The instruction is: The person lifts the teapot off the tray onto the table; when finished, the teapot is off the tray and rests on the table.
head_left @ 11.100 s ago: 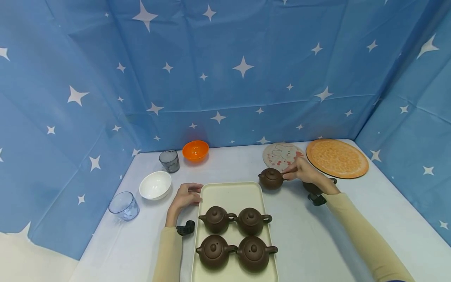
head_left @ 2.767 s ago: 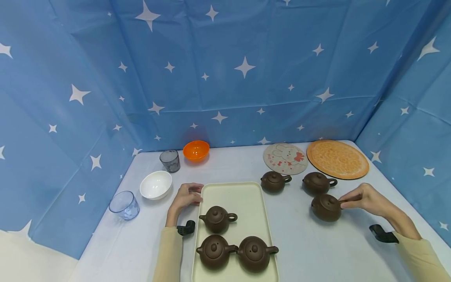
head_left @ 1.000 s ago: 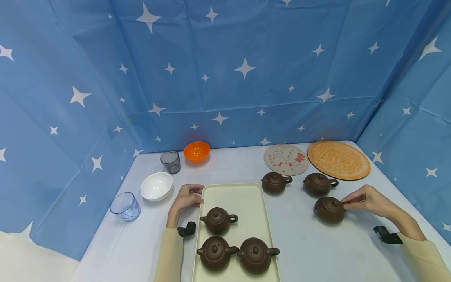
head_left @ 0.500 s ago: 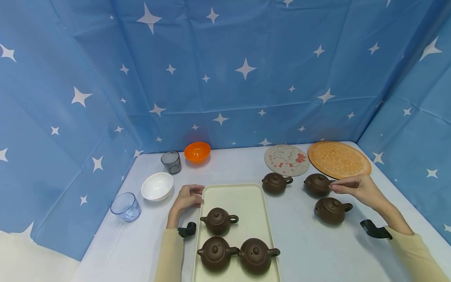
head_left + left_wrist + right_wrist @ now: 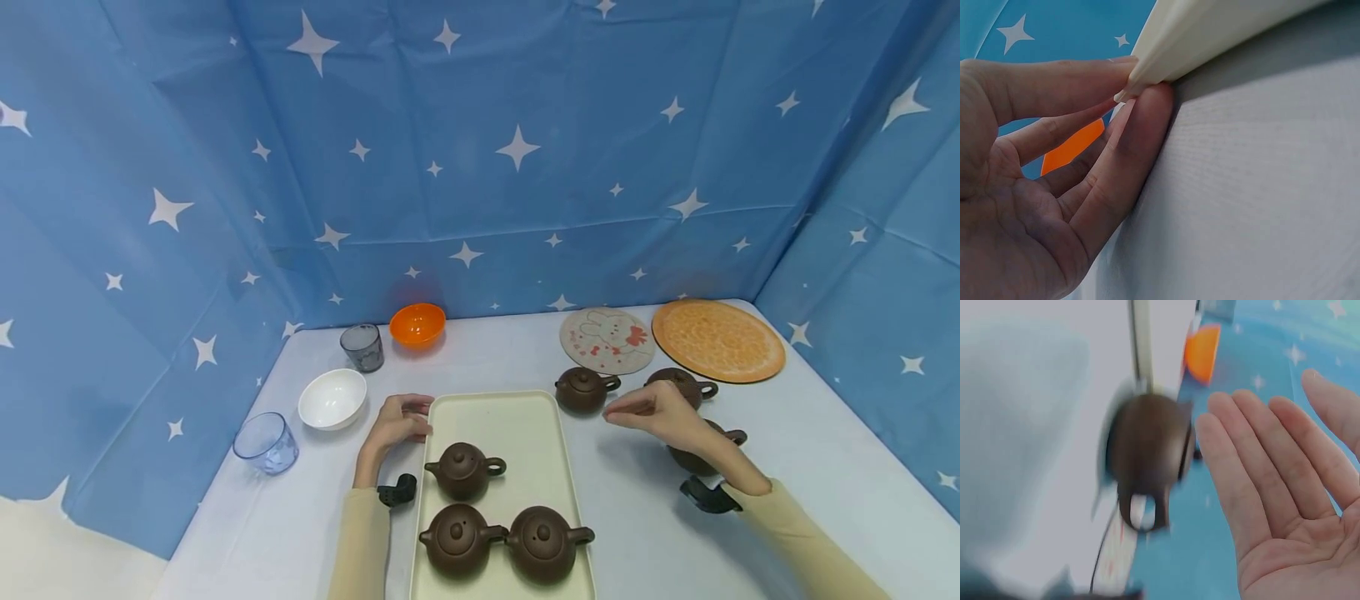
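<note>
My left hand (image 5: 393,425) pinches the left rim of the cream tray (image 5: 498,417); in the left wrist view thumb and fingers (image 5: 1141,125) meet on that rim. Three dark brown teapots stand on the tray: one in the middle row (image 5: 461,471), two in front, at left (image 5: 456,540) and right (image 5: 546,543). Over the table right of the tray, my right hand (image 5: 667,417) holds nothing, its fingers straight. It is nearest a back teapot (image 5: 583,390), seen blurred as the teapot (image 5: 1147,440) in the right wrist view. It partly covers two more teapots, behind (image 5: 678,383) and below (image 5: 693,460).
Along the back right lie a round bunny mat (image 5: 607,340) and a round orange-yellow mat (image 5: 718,342). At left stand an orange bowl (image 5: 417,326), a grey glass (image 5: 363,348), a white bowl (image 5: 333,400) and a blue glass (image 5: 266,444). A starred blue curtain (image 5: 480,192) backs the table.
Earlier my right hand released a back teapot, and another went from the tray to the right side. It has since let that one go and moved left. The left hand stays on the rim.
</note>
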Demonstrator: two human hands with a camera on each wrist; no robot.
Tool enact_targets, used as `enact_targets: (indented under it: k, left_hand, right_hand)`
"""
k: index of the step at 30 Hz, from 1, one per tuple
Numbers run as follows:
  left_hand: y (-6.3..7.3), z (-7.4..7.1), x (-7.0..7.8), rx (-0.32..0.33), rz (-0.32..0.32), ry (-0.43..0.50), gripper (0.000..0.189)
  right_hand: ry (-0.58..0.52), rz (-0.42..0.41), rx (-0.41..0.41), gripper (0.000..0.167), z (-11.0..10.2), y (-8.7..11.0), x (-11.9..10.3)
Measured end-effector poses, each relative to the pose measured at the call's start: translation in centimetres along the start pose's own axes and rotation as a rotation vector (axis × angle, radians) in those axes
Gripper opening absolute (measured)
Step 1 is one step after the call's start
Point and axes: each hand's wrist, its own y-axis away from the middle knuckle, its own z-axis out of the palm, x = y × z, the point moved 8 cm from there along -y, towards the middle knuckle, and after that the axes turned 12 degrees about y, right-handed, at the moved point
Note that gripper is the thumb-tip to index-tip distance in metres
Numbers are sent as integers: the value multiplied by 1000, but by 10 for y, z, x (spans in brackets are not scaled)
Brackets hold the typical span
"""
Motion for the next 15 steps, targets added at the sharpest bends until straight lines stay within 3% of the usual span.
enact_targets:
  k: [4,8,15]
  left_hand:
    - [-7,-3,-10,24,4,-3,53]
    - [-11,-4,-16,31,6,-12,52]
    - [4,3,5,-17,6,-12,52]
  right_hand:
    - [-81,-81,-56,22,26,-11,-16]
    - [-127,-102,-93,22,45,-21,-30]
    - [-118,-85,-123,23,73,-37,-49]
